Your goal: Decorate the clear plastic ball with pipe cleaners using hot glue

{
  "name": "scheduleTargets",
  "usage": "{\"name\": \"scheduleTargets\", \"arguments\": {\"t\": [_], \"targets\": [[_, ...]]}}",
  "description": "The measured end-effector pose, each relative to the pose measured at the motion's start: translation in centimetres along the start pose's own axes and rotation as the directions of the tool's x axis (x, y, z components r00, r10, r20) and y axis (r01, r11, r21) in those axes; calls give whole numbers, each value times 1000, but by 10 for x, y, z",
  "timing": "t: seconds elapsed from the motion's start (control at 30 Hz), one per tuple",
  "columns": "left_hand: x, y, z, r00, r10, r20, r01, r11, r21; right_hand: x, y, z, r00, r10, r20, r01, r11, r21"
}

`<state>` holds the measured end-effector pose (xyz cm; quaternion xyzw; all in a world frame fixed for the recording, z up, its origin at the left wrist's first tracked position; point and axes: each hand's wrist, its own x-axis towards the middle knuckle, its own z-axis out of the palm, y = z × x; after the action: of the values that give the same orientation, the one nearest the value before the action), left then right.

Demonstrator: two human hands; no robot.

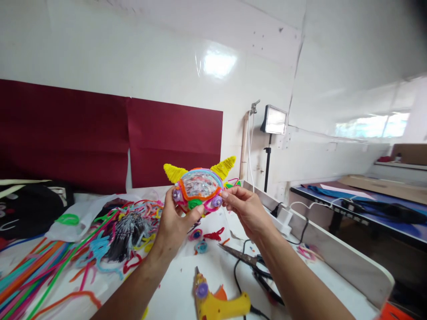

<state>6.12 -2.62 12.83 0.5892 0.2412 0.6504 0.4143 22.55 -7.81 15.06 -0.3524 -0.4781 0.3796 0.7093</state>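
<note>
Both hands hold up a colourful pipe-cleaner craft figure (200, 184) above the table. Two yellow horn-like points stick up from it, and a clear window with an orange rim fills its middle. A green piece and two purple round pieces sit along its lower part. My left hand (175, 222) grips it from the left and below, thumb across the lower front. My right hand (245, 209) pinches its right edge by a purple round piece. Below lie a yellow glue gun (220, 304), scissors (248, 259) and a red twisted pipe-cleaner piece (214, 234).
Loose pipe cleaners (43, 266) and a dark tinsel-like bundle (125, 235) cover the left of the table. A black bag (31, 206) lies behind them. A raised white edge (340, 253) runs along the right, near a white plug adapter (284, 218). A lamp (275, 120) stands behind.
</note>
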Motion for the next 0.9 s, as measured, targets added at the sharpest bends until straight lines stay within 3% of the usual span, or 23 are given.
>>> {"name": "scheduleTargets", "arguments": {"t": [0.63,0.9], "targets": [[5,-3,-2,998,-56,13,56,998,-8,8,-8,-2,995,95,12,-91,982,-168],[4,-10,-4,998,-53,26,53,999,11,14,1,-9,991,129,-32,-133,975,-177]]}}
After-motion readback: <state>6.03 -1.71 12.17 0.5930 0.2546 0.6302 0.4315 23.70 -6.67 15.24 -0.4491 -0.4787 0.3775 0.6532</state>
